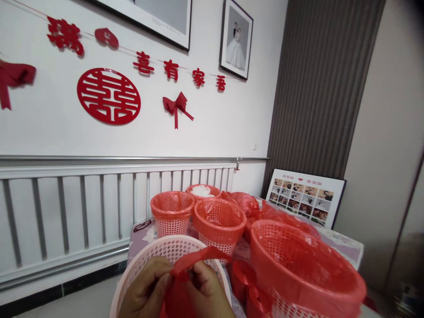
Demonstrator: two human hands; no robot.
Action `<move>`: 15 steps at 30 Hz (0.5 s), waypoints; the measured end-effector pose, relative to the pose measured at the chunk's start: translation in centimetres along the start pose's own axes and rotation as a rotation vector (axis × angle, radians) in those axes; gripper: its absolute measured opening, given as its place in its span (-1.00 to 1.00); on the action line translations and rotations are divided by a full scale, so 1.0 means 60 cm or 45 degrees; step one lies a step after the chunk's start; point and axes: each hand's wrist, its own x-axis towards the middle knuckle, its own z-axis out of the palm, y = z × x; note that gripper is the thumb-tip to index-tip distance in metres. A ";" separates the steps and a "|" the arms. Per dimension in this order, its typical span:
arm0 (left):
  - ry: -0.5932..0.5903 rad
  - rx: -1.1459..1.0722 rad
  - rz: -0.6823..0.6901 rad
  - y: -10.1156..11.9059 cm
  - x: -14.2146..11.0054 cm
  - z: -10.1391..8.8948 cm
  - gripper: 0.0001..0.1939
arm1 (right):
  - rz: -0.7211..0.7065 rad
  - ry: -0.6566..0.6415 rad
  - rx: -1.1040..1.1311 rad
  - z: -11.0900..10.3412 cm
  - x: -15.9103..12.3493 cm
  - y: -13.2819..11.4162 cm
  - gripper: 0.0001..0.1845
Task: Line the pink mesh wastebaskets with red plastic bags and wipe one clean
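My left hand (145,289) and my right hand (210,291) pinch the top edge of a red plastic bag (178,293) between thumbs and fingers. A strip of the bag's edge stretches up to the right past my right fingers. Both hands are over a pale pink mesh basket (128,274), whose near side they hide along with the lower part of the bag. Just right of the basket lie two red plastic rolls, one (243,276) behind the other (258,302).
A large basket (308,282) lined with red plastic stands at right. More lined baskets (219,225) (172,212) and one holding white material (202,191) are farther back. Eyeglasses (142,226) and crumpled red bags (285,218) lie on the table (347,245). A radiator (99,216) lines the wall.
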 end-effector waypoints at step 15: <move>0.479 -0.639 -0.458 0.000 0.006 -0.053 -0.61 | 0.011 0.154 0.444 -0.074 -0.016 -0.016 -0.56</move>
